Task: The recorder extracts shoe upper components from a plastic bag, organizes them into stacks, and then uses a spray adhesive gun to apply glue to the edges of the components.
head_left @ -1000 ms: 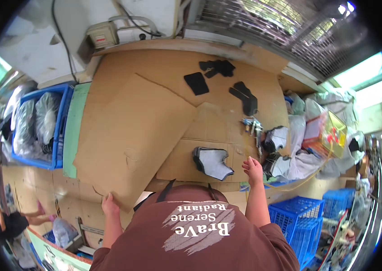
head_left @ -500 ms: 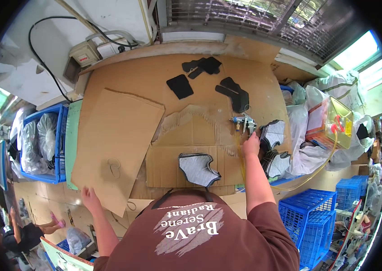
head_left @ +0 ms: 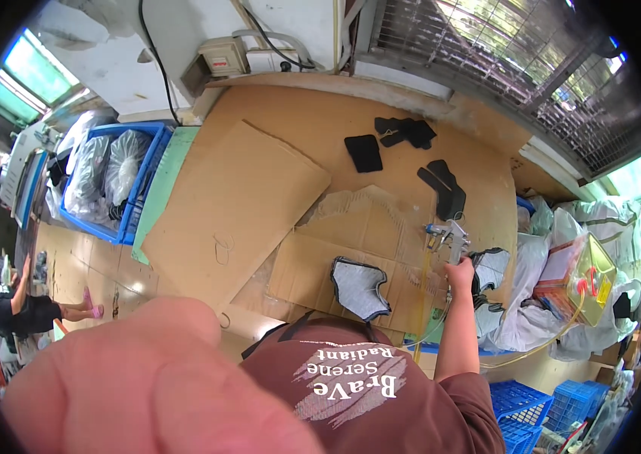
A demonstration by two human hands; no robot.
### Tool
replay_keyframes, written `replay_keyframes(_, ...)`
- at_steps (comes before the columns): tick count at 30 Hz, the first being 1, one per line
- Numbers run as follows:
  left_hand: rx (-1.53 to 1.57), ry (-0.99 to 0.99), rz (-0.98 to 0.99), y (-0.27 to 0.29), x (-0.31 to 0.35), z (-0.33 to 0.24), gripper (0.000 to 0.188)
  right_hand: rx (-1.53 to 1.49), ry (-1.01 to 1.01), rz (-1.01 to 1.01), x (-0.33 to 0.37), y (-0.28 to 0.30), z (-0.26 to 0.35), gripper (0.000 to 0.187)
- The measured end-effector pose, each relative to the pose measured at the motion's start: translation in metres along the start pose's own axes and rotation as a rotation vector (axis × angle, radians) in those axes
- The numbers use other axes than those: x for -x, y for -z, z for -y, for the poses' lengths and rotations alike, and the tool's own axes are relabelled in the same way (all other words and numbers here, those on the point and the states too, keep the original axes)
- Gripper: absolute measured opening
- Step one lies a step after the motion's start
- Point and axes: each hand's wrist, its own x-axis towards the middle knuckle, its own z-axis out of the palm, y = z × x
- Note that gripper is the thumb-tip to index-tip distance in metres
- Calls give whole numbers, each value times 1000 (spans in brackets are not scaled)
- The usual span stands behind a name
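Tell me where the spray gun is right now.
In the head view, the spray gun is right of centre, held upright in the right hand, above the cardboard, right of the grey cut piece.

Left hand (head_left: pixel 146 378): yours, raised right up to the camera, blurred, filling the lower left of view. Fingers show as broad rounded shapes; can't tell if it's closed or holding anything.
Right hand (head_left: pixel 460 270): out in front at right, fist closed round a grip, knuckles up.
Right arm: bare forearm runs straight up from your lower-right sleeve to the hand, elbow nearly extended.
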Motion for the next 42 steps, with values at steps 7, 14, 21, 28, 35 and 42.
replay_keyframes(7, 315, 16, 588, 7, -1, -11, 20, -780, 58, 410, 61, 32, 36, 40)
replay_keyframes(14, 461, 142, 989, 82, 52, 76, 20, -1081, -111, 558, 116, 96, 66, 41)
replay_keyframes(21, -990, 863, 185, 156, 173, 204, 90, -897, -188, 715, 135, 89, 62, 27)
replay_keyframes(28, -81, 926, -243, 199, 238, 261, 76, -921, -217, 756, 144, 77, 62, 23)
replay_keyframes(35, -549, 1096, -168, 190, 236, 278, 61, -863, -198, 792, 148, 71, 62, 24)
replay_keyframes(42, -523, 1097, -263, 176, 256, 274, 64, -866, -190, 792, 151, 77, 69, 30)
